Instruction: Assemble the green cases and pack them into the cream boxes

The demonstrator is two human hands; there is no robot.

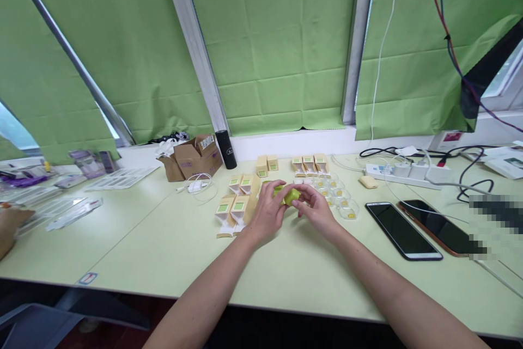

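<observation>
- Our L hand (266, 212) + R hand (318, 210) fingers grip a shiny green item (292, 196), prob both for control
- Kraft boxes (239, 206) sit nr our L, prob for reach

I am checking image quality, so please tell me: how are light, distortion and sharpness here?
Head view: soft, fairly even light, brighter window gaps; head view: slanted grey metal window posts, perhaps wide-lens distortion; head view: pixelated patches at right, small glossy green held item too unclear to identify.
</observation>
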